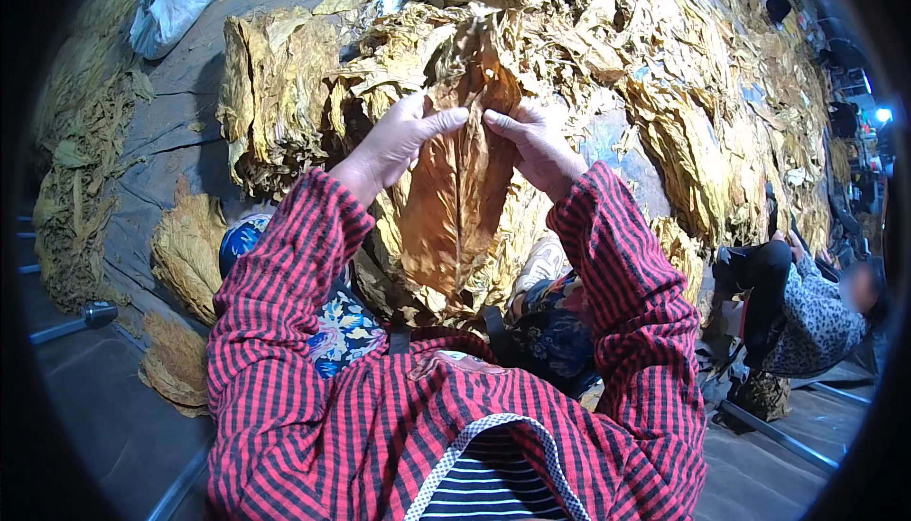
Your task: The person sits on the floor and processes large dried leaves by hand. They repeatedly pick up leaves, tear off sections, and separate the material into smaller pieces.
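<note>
A large brown dried leaf [455, 201], likely tobacco, hangs spread between my two hands, its dark midrib running down the middle. My left hand [409, 133] grips its left edge with the thumb on top, and my right hand [537, 140] pinches the right edge the same way. The fingers under the leaf are partly hidden. Behind and below it lie heaps of yellow dried leaves [569, 51]. An upright bundle of yellow-brown leaves [277, 94] rests to the left of my left hand.
Flatter leaf bundles [188, 254] lie at left on a dark sheet [171, 115]. A tied white sack [178, 5] is at upper left. Another long leaf bundle [676, 144] lies at right. A co-worker in a spotted top [818, 314] sits at far right, near metal bars [779, 435].
</note>
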A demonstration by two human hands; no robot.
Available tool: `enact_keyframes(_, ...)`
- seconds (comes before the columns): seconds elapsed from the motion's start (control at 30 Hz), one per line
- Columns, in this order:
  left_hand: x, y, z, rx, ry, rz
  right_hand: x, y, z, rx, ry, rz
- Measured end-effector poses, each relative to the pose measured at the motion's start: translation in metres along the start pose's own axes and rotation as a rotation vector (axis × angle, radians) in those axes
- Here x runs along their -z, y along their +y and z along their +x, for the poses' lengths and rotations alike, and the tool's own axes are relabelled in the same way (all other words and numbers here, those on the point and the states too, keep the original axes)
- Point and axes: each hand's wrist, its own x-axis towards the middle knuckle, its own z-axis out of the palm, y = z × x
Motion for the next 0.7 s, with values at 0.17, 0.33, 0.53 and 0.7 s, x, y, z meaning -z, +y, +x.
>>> enact_keyframes(0.17,0.004,-0.018,0.010,-0.177,0.156,-0.194,0.001,0.000,0.002,0.039,0.029,0.070)
enact_keyframes(0.33,0.006,-0.023,0.012,-0.174,0.210,-0.207,0.013,0.007,0.009,-0.029,0.094,-0.009)
enact_keyframes(0.53,0.000,-0.003,-0.002,0.008,0.001,-0.163,0.004,0.005,0.005,0.021,0.023,0.056)
enact_keyframes(0.7,0.002,0.002,-0.011,0.182,-0.264,-0.261,0.019,0.010,0.006,0.057,0.011,0.085)
